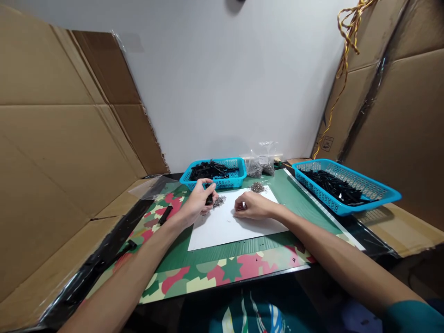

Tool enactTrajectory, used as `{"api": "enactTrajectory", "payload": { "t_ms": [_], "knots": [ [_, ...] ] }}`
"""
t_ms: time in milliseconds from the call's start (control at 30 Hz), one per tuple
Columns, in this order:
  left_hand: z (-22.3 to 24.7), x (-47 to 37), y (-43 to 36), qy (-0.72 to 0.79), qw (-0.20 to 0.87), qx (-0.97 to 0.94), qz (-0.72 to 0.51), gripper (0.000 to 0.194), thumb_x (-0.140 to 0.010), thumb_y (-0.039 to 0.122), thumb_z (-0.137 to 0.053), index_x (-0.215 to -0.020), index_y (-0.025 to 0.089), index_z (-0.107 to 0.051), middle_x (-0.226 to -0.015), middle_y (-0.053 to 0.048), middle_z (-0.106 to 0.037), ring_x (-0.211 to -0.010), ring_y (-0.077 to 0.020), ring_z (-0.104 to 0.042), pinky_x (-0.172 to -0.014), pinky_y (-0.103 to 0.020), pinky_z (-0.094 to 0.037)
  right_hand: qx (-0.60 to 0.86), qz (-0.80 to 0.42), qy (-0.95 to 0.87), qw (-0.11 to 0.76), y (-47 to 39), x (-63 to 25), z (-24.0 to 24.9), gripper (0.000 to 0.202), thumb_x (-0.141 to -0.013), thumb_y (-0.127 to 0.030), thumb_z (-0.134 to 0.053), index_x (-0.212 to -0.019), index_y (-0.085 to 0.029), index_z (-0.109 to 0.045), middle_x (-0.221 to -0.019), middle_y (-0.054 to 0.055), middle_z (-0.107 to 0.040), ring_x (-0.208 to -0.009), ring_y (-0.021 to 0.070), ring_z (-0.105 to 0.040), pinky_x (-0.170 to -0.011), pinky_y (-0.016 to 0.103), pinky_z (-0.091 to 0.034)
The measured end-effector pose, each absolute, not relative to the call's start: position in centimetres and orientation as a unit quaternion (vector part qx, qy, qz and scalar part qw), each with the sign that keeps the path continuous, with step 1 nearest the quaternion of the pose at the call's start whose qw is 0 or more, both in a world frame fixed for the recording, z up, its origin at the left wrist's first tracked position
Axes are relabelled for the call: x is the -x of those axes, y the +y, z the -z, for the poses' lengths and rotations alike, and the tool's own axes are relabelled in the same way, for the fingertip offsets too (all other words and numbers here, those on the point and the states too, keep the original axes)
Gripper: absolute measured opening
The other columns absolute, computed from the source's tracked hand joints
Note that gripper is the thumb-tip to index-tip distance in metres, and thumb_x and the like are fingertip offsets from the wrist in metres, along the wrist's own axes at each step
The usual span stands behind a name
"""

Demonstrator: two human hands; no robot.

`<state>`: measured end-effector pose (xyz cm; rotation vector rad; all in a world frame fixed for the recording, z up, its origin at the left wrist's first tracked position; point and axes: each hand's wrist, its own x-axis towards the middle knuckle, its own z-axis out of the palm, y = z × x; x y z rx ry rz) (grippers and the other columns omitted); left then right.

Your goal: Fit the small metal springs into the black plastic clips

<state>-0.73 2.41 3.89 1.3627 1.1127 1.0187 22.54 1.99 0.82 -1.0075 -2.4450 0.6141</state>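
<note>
Snugly, the black piece sits inside the left hand.

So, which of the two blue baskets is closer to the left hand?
The blue basket at the back, just behind the left hand and beside the clear bags. The other basket sits off to the right, beyond those bags.

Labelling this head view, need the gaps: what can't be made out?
- Black plastic piece, head view: mostly hidden by the left hand's fingers; count unclear.
- Right hand's fingertips, head view: too small to tell if they pinch anything.
- White label on clear plastic bag, head view: print too small.
- Dark object on grey wall, head view: cut by top edge.
</note>
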Motion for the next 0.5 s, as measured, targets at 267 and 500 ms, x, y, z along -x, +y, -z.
{"api": "enactTrajectory", "payload": {
  "t_ms": [267,500],
  "knots": [
    [-3.8,0.6,2.1,0.487,0.489,-0.613,-0.384,0.042,-0.087,0.049,-0.076,-0.108,0.022,-0.051,-0.069,0.007,-0.051,-0.048,-0.0069,-0.033,-0.043,-0.018,-0.020,0.378,-0.229,-0.863,0.247,2.7,-23.3,-0.6,0.013,-0.094,-0.026,-0.074,-0.093,-0.015,-0.081,-0.092,0.007,-0.077,-0.077,0.0157,-0.062,-0.068,0.026,-0.037],
    [-3.4,0.6,2.6,0.486,0.498,-0.607,-0.383,0.035,-0.090,0.051,-0.071,-0.098,0.025,-0.049,-0.056,0.012,-0.032,-0.045,-0.0087,-0.024,-0.043,-0.022,-0.013,0.337,-0.263,-0.873,0.234,3.2,-23.5,-0.4,0.009,-0.090,-0.023,-0.077,-0.094,-0.018,-0.083,-0.092,0.005,-0.078,-0.078,0.0162,-0.064,-0.069,0.026,-0.040]
  ]
}}
